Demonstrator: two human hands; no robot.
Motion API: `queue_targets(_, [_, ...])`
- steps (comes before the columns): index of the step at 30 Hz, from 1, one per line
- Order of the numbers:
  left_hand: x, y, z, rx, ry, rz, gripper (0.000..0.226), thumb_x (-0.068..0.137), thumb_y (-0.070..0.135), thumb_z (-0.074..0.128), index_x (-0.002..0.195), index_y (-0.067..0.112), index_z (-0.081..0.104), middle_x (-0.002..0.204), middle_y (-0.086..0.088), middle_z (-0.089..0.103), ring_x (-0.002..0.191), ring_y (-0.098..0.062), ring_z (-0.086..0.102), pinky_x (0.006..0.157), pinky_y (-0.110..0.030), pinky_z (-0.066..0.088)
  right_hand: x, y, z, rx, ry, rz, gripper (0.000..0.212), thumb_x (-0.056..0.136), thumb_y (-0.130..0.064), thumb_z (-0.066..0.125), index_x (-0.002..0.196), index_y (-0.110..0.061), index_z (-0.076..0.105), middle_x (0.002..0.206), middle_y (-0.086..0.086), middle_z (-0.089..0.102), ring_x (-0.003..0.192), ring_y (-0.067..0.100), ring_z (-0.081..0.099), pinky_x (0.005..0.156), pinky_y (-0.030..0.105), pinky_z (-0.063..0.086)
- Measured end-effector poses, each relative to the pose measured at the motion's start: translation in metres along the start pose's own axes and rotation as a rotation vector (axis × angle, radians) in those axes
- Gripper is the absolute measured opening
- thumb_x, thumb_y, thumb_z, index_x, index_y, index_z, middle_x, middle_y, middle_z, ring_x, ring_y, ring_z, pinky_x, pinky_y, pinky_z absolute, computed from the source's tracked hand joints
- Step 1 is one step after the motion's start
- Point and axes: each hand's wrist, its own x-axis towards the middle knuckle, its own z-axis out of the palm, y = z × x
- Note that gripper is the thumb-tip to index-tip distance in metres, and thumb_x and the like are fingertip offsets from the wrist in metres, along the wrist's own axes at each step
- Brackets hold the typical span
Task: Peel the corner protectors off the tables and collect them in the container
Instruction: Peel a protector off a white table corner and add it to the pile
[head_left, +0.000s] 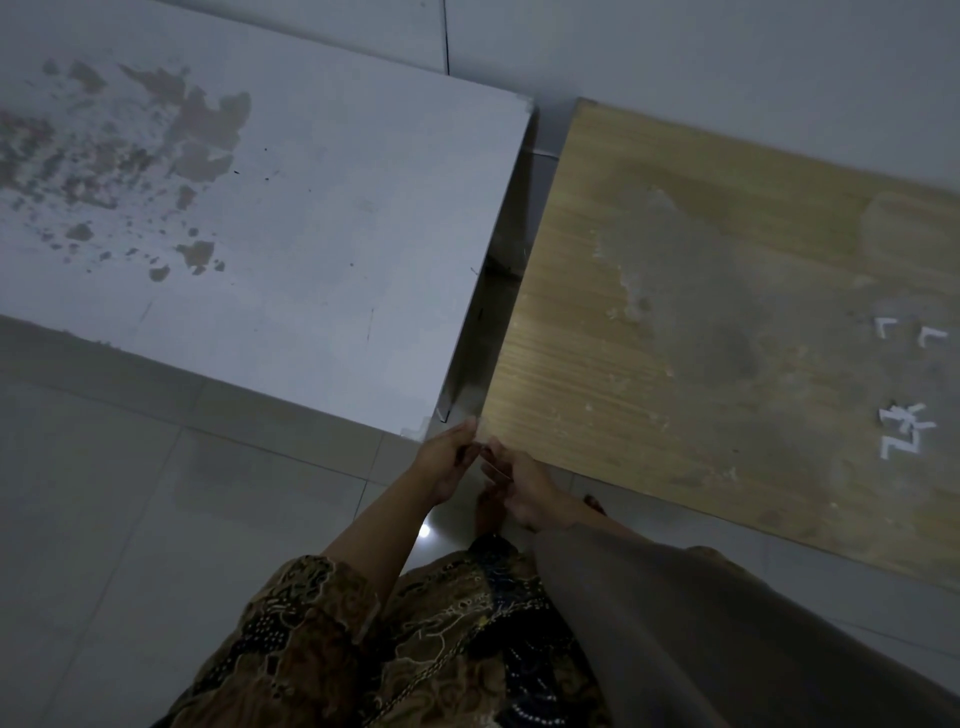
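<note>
Both hands meet at the near corner of the wooden counter (701, 322), toward 6 o'clock in the view. The left hand (445, 465) touches the corner with curled fingers; the right hand (519, 488) pinches a thin, clear, barely visible corner protector (491, 460) just beside it. At 3 o'clock, small white L-shaped peeled protectors (906, 384) lie loose on the wood. A stained white counter (291, 249) stands at 10 o'clock.

Left hand (445, 464) reaches toward 1 o'clock, fingers extended; right hand (521, 488) just beside it, fingers curled, pinching something thin
</note>
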Motion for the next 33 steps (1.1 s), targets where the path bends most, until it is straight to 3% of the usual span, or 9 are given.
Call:
queue_targets(4, [0.003, 0.005, 0.007, 0.002, 0.045, -0.015, 0.033, 0.095, 0.014, 0.055, 0.121, -0.006, 0.058, 0.109, -0.016, 0.063, 0.099, -0.021, 0.061, 0.091, -0.028, 0.050, -0.003, 0.000, -0.003, -0.007, -0.031, -0.005, 0.029, 0.087, -0.031, 0.068, 0.112, -0.018, 0.065, 0.103, 0.000, 0.070, 0.093, 0.016, 0.062, 0.075, 0.029, 0.049])
queue_targets(7, [0.004, 0.003, 0.007, -0.002, 0.107, -0.005, 0.020, 0.092, 0.013, 0.060, 0.105, -0.002, 0.065, 0.101, -0.013, 0.068, 0.089, -0.019, 0.065, 0.079, -0.025, 0.055, -0.002, -0.001, -0.006, -0.061, -0.042, -0.027, 0.029, 0.085, -0.036, 0.070, 0.111, -0.022, 0.065, 0.108, -0.002, 0.070, 0.104, 0.017, 0.061, 0.084, 0.031, 0.047])
queue_targets(9, [0.008, 0.003, 0.010, 0.052, 0.180, 0.021, 0.015, 0.092, 0.012, 0.059, 0.098, 0.001, 0.066, 0.097, -0.012, 0.068, 0.085, -0.019, 0.065, 0.076, -0.026, 0.055, -0.002, 0.001, -0.004, -0.075, -0.019, -0.050, 0.024, 0.085, -0.033, 0.071, 0.106, -0.023, 0.065, 0.105, -0.004, 0.071, 0.102, 0.016, 0.062, 0.080, 0.030, 0.048])
queue_targets(14, [0.020, 0.010, 0.022, 0.225, 0.304, -0.036, 0.019, 0.094, 0.012, 0.054, 0.100, -0.004, 0.063, 0.088, -0.014, 0.063, 0.078, -0.022, 0.060, 0.095, -0.039, 0.049, 0.002, 0.004, 0.001, -0.105, 0.103, -0.088, 0.023, 0.083, -0.030, 0.075, 0.101, -0.018, 0.069, 0.093, -0.002, 0.074, 0.090, 0.014, 0.067, 0.073, 0.030, 0.052])
queue_targets(17, [0.016, 0.013, 0.020, 0.201, 0.235, -0.007, 0.027, 0.096, 0.010, 0.052, 0.114, -0.008, 0.060, 0.097, -0.016, 0.060, 0.080, -0.021, 0.058, 0.083, -0.032, 0.052, 0.004, 0.004, 0.008, -0.126, 0.161, -0.104, 0.023, 0.083, -0.029, 0.073, 0.100, -0.014, 0.071, 0.090, 0.001, 0.073, 0.084, 0.014, 0.066, 0.066, 0.029, 0.051])
queue_targets(21, [0.011, 0.008, 0.015, 0.100, 0.124, 0.029, 0.032, 0.093, 0.017, 0.059, 0.113, -0.008, 0.060, 0.098, -0.015, 0.064, 0.080, -0.020, 0.062, 0.067, -0.022, 0.057, 0.001, 0.003, 0.011, -0.112, 0.171, -0.107, 0.023, 0.083, -0.026, 0.073, 0.100, -0.010, 0.070, 0.088, 0.003, 0.071, 0.078, 0.014, 0.064, 0.061, 0.026, 0.049])
queue_targets(26, [0.019, 0.004, 0.016, 0.123, 0.190, 0.036, 0.035, 0.090, 0.016, 0.064, 0.114, -0.008, 0.062, 0.106, -0.020, 0.066, 0.091, -0.025, 0.064, 0.081, -0.029, 0.055, -0.010, 0.000, 0.000, -0.162, 0.096, -0.147, 0.029, 0.085, -0.034, 0.073, 0.106, -0.016, 0.067, 0.100, 0.000, 0.072, 0.092, 0.016, 0.067, 0.073, 0.028, 0.051])
queue_targets(30, [0.027, 0.006, 0.016, 0.156, 0.257, -0.012, 0.025, 0.086, 0.018, 0.068, 0.100, -0.003, 0.065, 0.089, -0.011, 0.068, 0.077, -0.018, 0.065, 0.064, -0.024, 0.054, -0.012, -0.002, 0.003, -0.155, 0.093, -0.113, 0.033, 0.087, -0.032, 0.071, 0.114, -0.015, 0.064, 0.110, 0.002, 0.070, 0.100, 0.019, 0.065, 0.079, 0.031, 0.050])
queue_targets(33, [0.032, 0.006, 0.018, 0.191, 0.333, -0.039, 0.020, 0.083, 0.018, 0.072, 0.088, 0.001, 0.064, 0.081, -0.009, 0.067, 0.066, -0.016, 0.064, 0.052, -0.022, 0.052, -0.011, -0.003, 0.004, -0.136, 0.092, -0.100, 0.034, 0.087, -0.030, 0.070, 0.117, -0.014, 0.064, 0.112, 0.004, 0.070, 0.101, 0.018, 0.065, 0.071, 0.028, 0.049])
